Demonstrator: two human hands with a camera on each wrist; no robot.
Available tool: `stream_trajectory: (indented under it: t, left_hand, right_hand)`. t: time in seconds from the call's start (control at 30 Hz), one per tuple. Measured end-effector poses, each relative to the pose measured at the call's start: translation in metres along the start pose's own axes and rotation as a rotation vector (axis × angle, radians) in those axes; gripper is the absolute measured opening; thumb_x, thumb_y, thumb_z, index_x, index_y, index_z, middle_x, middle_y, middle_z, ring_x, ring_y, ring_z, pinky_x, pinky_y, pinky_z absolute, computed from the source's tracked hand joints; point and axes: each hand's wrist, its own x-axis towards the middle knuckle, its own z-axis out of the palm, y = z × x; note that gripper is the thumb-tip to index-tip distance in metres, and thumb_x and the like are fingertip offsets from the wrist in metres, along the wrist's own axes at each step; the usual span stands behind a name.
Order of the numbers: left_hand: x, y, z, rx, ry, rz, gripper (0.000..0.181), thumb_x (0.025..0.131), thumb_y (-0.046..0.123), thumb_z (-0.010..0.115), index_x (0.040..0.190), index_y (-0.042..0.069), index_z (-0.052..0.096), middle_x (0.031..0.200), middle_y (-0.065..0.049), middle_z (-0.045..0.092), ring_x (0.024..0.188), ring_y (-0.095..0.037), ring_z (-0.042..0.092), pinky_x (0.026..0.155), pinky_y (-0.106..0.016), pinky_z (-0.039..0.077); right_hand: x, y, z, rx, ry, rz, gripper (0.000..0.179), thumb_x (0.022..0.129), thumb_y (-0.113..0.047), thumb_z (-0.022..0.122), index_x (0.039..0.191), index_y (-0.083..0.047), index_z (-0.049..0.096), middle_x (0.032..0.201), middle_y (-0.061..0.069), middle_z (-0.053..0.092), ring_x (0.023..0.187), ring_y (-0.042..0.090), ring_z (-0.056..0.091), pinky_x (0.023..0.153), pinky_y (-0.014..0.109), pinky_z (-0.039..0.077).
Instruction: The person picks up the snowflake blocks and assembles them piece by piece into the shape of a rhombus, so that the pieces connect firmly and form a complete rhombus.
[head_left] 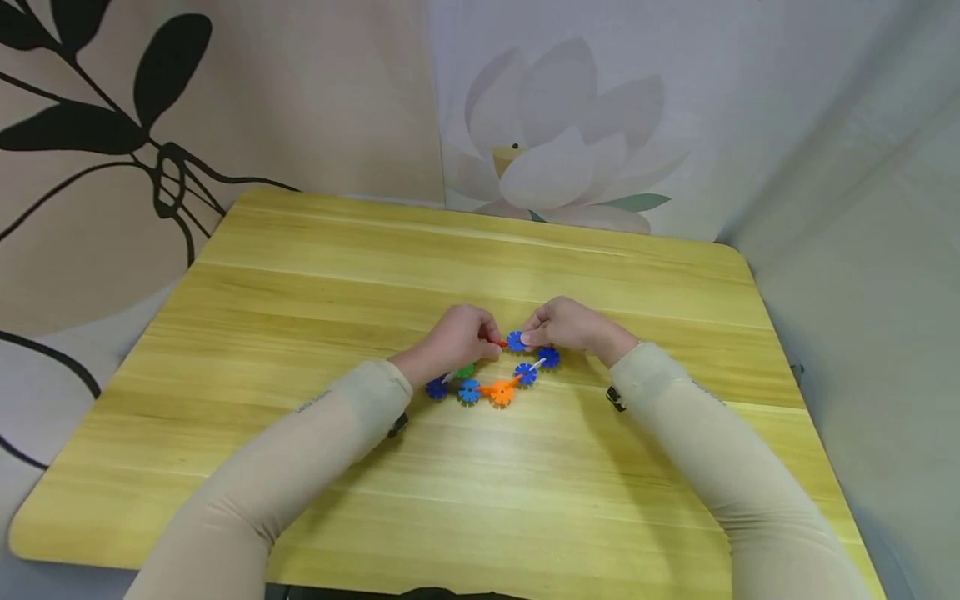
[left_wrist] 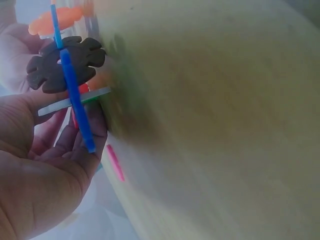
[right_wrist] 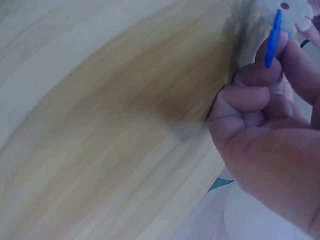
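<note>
A chain of notched plastic snowflake discs bends into a ring between the hands in the head view. My left hand pinches a red snowflake disc at the ring's far side. Beside it, my right hand pinches a blue snowflake disc between thumb and fingers. The near side carries an orange disc and several blue ones; a green disc is partly covered by the left hand. In the left wrist view, a dark disc and a blue disc seen edge-on cross before the fingers. A white disc shows in the right wrist view.
The chain and both hands are over a wooden table with rounded corners. Behind it hangs a curtain printed with leaves and a flower. A pink strip shows below the left fingers in the left wrist view.
</note>
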Motion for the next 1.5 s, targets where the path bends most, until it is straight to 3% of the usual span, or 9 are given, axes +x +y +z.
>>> stream_trajectory:
  t: [0.27,0.57,0.87,1.0,1.13,1.23,1.37,1.5]
  left_hand:
    - [-0.002,-0.003,0.0,-0.018,0.02,0.009,0.013,0.093,0.015,0.086,0.088,0.01,0.075,0.085,-0.002,0.074,0.074,-0.014,0.061,0.067,-0.022,0.052]
    - [-0.003,-0.002,0.003,-0.047,0.049,0.01,0.017,0.09,0.012,0.087,0.081,0.01,0.074,0.078,-0.001,0.074,0.073,-0.012,0.062,0.069,-0.022,0.053]
    - [-0.003,-0.004,0.005,-0.068,0.094,-0.003,0.019,0.089,0.011,0.088,0.079,0.01,0.073,0.077,0.0,0.072,0.07,-0.012,0.059,0.066,-0.022,0.051]
    - [-0.001,-0.002,0.004,-0.093,0.053,-0.026,0.012,0.09,0.014,0.088,0.093,0.008,0.077,0.09,-0.003,0.076,0.079,-0.014,0.063,0.073,-0.026,0.056]
    - [-0.005,-0.005,-0.001,-0.086,0.004,-0.064,0.04,0.095,0.028,0.085,0.127,0.007,0.073,0.121,-0.008,0.075,0.107,-0.021,0.068,0.098,-0.036,0.061]
    - [-0.011,-0.012,-0.009,-0.072,-0.006,-0.104,0.054,0.099,0.036,0.079,0.141,0.005,0.065,0.133,-0.011,0.072,0.122,-0.027,0.067,0.108,-0.043,0.058]
    - [-0.021,-0.018,-0.014,-0.048,-0.025,-0.117,0.057,0.097,0.03,0.082,0.142,0.002,0.062,0.119,-0.01,0.075,0.107,-0.023,0.07,0.1,-0.04,0.06]
    - [-0.024,-0.018,-0.01,0.006,-0.011,-0.081,0.047,0.092,0.019,0.086,0.131,0.0,0.067,0.102,-0.007,0.075,0.088,-0.016,0.067,0.085,-0.033,0.062]
  right_hand:
    - [-0.001,-0.003,0.003,0.036,-0.027,-0.001,0.019,0.104,-0.021,0.072,0.114,-0.005,0.077,0.102,0.003,0.079,0.096,0.016,0.065,0.095,0.031,0.053]
    - [0.0,-0.007,0.01,-0.024,-0.003,0.001,0.021,0.104,-0.022,0.073,0.118,-0.007,0.077,0.109,0.005,0.082,0.103,0.018,0.071,0.108,0.04,0.056]
    - [0.001,-0.007,0.013,-0.001,0.022,0.005,0.019,0.102,-0.022,0.075,0.114,-0.007,0.079,0.11,0.007,0.081,0.109,0.021,0.071,0.112,0.044,0.054]
    - [-0.001,-0.007,0.011,0.0,0.026,0.008,0.021,0.103,-0.022,0.074,0.116,-0.007,0.078,0.11,0.007,0.081,0.109,0.02,0.071,0.112,0.044,0.055]
    - [-0.004,-0.006,0.012,0.002,0.009,0.004,0.023,0.103,-0.022,0.074,0.119,-0.006,0.077,0.111,0.006,0.081,0.106,0.019,0.071,0.112,0.044,0.054]
    - [-0.005,-0.006,0.013,0.011,-0.003,-0.005,0.023,0.103,-0.023,0.074,0.12,-0.007,0.077,0.113,0.006,0.081,0.108,0.02,0.071,0.113,0.045,0.054]
    - [-0.004,-0.006,0.014,0.033,-0.008,-0.016,0.024,0.104,-0.02,0.072,0.123,-0.005,0.074,0.113,0.008,0.081,0.11,0.021,0.073,0.115,0.046,0.054]
    - [-0.005,-0.006,0.015,0.076,-0.004,-0.009,0.024,0.104,-0.014,0.072,0.124,-0.002,0.071,0.111,0.01,0.082,0.107,0.021,0.075,0.113,0.044,0.055]
